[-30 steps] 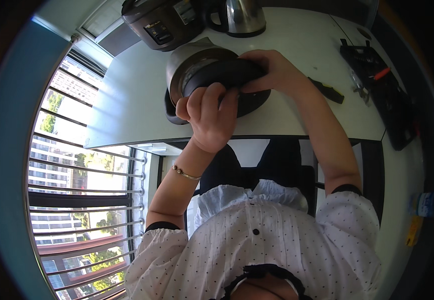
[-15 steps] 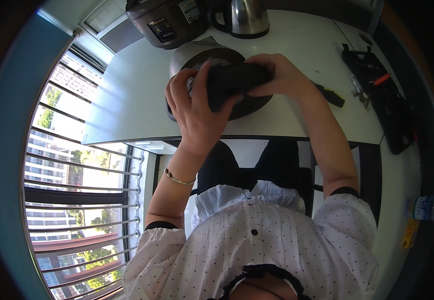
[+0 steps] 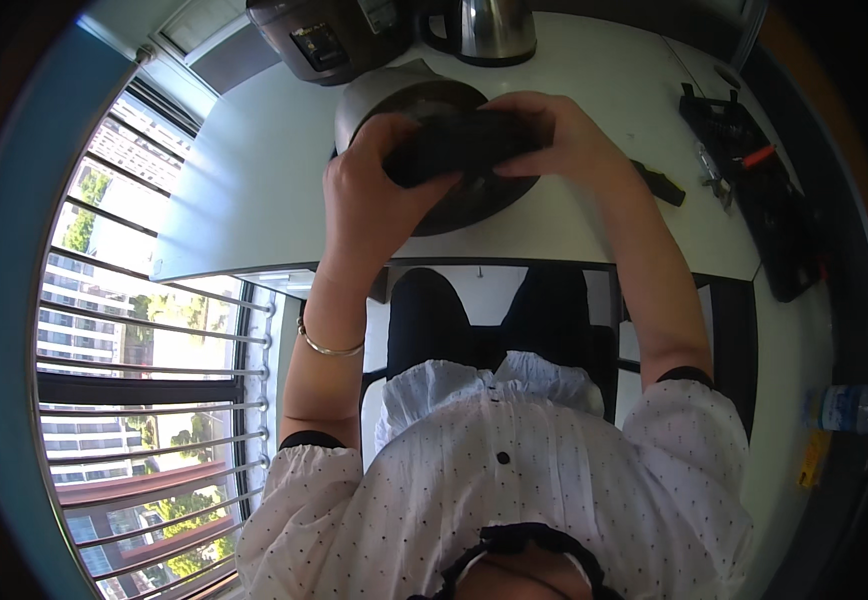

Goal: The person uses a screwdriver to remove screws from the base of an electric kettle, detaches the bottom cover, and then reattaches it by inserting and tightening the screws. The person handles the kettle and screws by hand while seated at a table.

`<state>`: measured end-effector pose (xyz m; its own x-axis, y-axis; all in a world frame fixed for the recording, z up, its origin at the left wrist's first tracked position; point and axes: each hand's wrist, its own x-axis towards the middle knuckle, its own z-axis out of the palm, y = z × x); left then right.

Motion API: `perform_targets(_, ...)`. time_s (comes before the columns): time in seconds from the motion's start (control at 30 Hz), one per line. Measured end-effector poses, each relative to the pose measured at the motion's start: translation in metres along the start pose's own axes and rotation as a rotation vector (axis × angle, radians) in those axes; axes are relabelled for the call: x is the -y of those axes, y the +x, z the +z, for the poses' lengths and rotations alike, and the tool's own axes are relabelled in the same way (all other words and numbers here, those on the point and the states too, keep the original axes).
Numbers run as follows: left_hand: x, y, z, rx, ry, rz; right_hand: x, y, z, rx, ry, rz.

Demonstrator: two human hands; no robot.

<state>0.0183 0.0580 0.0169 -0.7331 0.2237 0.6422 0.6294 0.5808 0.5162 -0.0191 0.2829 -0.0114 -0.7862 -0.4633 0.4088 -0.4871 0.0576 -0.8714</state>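
Shifted leftward, left hand (image 3: 362, 195) curls round the black, curved, plastic-looking piece (image 3: 462, 148) at nine o'clock, right hand (image 3: 564, 137) clasps three; likely light, stiff: hold both ends

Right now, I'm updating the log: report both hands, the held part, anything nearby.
Left hand and right hand both gripping black part. Part overlaps silver-and-brown appliance in view; attachment unclear. Dark tool lies right of the right hand.

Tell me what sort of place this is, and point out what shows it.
Perhaps a household kitchen or a small appliance-repair spot; the picture can't settle which. A cooker and a steel kettle suggest the kitchen, while the open tool case suggests repair.
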Motion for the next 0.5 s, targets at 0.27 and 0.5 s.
perform_targets(0.27,0.018,-0.011,0.008,-0.118,-0.001,0.072,-0.001,-0.052,0.036,-0.642,-0.233,-0.571)
perform_targets(0.5,0.003,-0.018,0.005,-0.037,-0.259,-0.106,-0.021,-0.131,0.127,-0.155,-0.353,-0.135)
